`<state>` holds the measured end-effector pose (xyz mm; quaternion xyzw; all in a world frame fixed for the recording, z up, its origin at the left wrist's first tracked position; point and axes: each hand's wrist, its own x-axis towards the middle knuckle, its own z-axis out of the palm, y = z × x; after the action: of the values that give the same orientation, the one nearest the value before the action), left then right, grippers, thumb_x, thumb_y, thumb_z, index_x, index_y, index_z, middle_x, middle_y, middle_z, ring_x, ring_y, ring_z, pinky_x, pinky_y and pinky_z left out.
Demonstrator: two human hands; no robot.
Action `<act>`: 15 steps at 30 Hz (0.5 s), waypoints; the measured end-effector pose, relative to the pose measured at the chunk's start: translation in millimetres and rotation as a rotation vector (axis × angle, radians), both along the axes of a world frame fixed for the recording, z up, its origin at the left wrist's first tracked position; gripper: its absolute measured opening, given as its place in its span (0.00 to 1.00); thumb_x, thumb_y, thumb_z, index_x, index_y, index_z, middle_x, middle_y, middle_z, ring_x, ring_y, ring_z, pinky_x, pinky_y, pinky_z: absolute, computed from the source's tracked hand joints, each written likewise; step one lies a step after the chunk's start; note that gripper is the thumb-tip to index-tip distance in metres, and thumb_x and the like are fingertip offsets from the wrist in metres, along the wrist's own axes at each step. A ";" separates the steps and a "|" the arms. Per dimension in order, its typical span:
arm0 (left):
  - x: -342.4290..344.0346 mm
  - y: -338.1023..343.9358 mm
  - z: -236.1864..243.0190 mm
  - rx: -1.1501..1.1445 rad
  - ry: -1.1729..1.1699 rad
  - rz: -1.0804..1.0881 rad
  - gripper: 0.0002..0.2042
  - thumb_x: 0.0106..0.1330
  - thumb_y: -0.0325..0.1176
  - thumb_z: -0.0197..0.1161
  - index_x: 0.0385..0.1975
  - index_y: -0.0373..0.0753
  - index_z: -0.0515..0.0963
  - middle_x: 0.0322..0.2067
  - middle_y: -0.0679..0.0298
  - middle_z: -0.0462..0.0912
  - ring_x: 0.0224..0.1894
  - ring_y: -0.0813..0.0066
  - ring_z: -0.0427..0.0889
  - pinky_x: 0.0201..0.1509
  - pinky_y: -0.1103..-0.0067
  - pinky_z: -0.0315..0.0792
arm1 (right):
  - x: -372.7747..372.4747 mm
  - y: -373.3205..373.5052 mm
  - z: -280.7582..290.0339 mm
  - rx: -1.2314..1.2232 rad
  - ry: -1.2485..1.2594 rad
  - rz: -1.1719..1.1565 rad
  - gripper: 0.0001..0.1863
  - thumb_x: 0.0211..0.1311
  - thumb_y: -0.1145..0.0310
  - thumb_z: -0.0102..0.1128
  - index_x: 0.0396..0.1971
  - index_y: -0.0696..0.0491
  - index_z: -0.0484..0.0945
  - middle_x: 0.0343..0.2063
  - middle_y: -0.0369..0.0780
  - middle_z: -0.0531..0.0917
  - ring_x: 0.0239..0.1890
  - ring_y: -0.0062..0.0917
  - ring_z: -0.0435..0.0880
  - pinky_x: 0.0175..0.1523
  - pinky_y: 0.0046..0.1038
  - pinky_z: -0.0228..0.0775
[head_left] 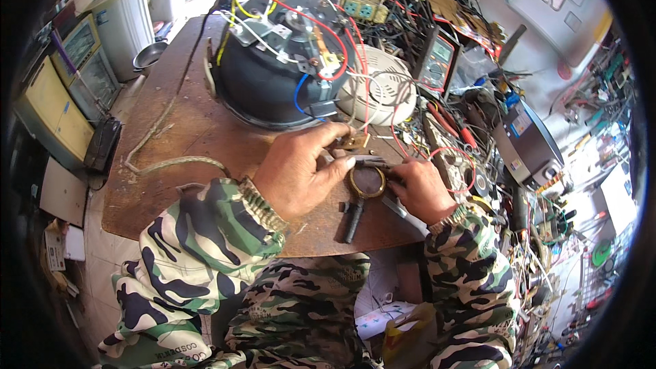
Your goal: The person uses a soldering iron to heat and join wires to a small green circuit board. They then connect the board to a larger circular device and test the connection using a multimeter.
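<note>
An upturned black rounded appliance body (pixel 263 85) rests on the wooden table with its wiring exposed. Red, white, yellow and blue wires run over its metal base. Just in front of it, my left hand (pixel 301 171) is closed, pinching a small brass-coloured metal part (pixel 355 141) at the wire ends. My right hand (pixel 418 188) is closed around a thin dark tool (pixel 374 162) whose tip points toward the left fingers; its kind is unclear. Below the tool lies a ring with a yellowish rim (pixel 367 181), beside a short black rod-shaped thing (pixel 352 222).
Behind lies a beige slotted cover (pixel 379 85). A multimeter (pixel 437 58), red-handled pliers (pixel 454 126) and tangled wires crowd the right side. A braided cord (pixel 167 162) trails over the wooden table (pixel 143 191) at left. A dark cylindrical appliance (pixel 526 143) stands far right.
</note>
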<state>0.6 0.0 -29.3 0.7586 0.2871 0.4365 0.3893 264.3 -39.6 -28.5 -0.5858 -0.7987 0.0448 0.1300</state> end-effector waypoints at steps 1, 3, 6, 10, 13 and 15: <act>-0.6 -1.0 3.3 -0.015 -0.008 -0.003 0.17 0.66 0.25 0.65 0.55 0.29 0.75 0.43 0.56 0.84 0.40 0.79 0.82 0.42 0.79 0.79 | 1.5 1.0 -1.0 -0.017 0.002 -0.009 0.07 0.52 0.70 0.65 0.28 0.58 0.83 0.28 0.54 0.81 0.36 0.52 0.82 0.42 0.48 0.74; -3.0 -0.5 5.0 0.001 -0.018 0.007 0.18 0.66 0.25 0.65 0.55 0.29 0.75 0.44 0.56 0.84 0.41 0.78 0.83 0.43 0.79 0.80 | 1.5 3.7 0.5 -0.055 -0.017 -0.027 0.07 0.51 0.72 0.65 0.30 0.58 0.83 0.28 0.53 0.82 0.36 0.51 0.83 0.42 0.46 0.75; -3.8 1.6 4.5 0.023 -0.008 0.017 0.18 0.66 0.25 0.65 0.55 0.28 0.74 0.45 0.55 0.84 0.43 0.78 0.83 0.44 0.78 0.80 | 1.3 6.7 5.9 -0.111 -0.060 -0.047 0.07 0.51 0.74 0.64 0.31 0.58 0.85 0.28 0.51 0.84 0.36 0.48 0.84 0.42 0.43 0.76; -4.5 3.9 0.4 0.018 0.008 0.036 0.18 0.67 0.26 0.65 0.55 0.28 0.74 0.45 0.55 0.84 0.42 0.78 0.83 0.43 0.79 0.79 | 1.5 15.4 5.0 -0.135 -0.058 -0.011 0.08 0.48 0.71 0.65 0.28 0.59 0.83 0.28 0.51 0.84 0.36 0.47 0.84 0.42 0.43 0.76; -5.5 4.0 2.5 0.015 0.026 0.037 0.18 0.68 0.28 0.65 0.55 0.28 0.75 0.43 0.56 0.85 0.40 0.78 0.84 0.41 0.79 0.79 | 6.4 18.7 8.4 -0.104 -0.003 0.036 0.09 0.47 0.69 0.65 0.26 0.59 0.82 0.26 0.51 0.83 0.34 0.47 0.84 0.41 0.43 0.76; -6.2 3.4 6.3 -0.040 0.048 0.034 0.19 0.68 0.29 0.65 0.55 0.29 0.75 0.42 0.57 0.85 0.38 0.79 0.84 0.39 0.80 0.78 | 4.1 16.3 27.2 -0.064 0.074 0.049 0.10 0.45 0.67 0.66 0.25 0.59 0.82 0.24 0.53 0.81 0.32 0.50 0.83 0.40 0.44 0.76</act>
<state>-5.6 3.4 -23.0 0.7560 0.3177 0.4189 0.3899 268.4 -23.4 -1.2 -0.5676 -0.8057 0.0951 0.1398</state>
